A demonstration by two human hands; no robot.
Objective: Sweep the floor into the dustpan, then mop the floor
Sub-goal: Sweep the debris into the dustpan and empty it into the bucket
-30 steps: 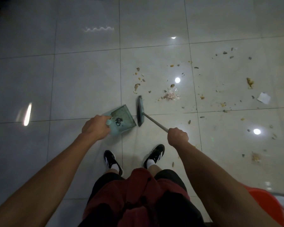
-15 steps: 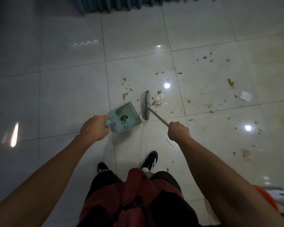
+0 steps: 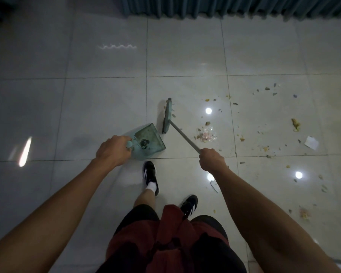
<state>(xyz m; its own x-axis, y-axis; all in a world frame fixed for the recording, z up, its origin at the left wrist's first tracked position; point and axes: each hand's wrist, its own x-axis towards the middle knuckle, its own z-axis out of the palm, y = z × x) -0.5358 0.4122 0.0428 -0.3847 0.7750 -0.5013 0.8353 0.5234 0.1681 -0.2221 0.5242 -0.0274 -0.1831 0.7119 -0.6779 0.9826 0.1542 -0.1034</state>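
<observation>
My left hand (image 3: 113,151) grips the short handle of a teal dustpan (image 3: 153,135) that rests on the tiled floor with a dark clump of dirt inside. My right hand (image 3: 211,159) holds the grey stick of a small teal broom (image 3: 167,117). The broom head stands on the floor just right of the dustpan's open edge. A pile of crumbs and clear wrapper (image 3: 206,134) lies to the right of the broom stick. More crumbs (image 3: 268,89) are scattered further right.
A white scrap of paper (image 3: 311,142) and a yellowish lump (image 3: 295,124) lie at the right. Another paper bit (image 3: 214,186) sits near my right forearm. A teal curtain (image 3: 234,6) hangs along the far edge. My black shoes (image 3: 150,174) stand just behind the dustpan.
I have stepped forward, so the curtain has come into view. The broom head has moved away from the dustpan toward the far side. The crumb pile now lies right of the stick.
</observation>
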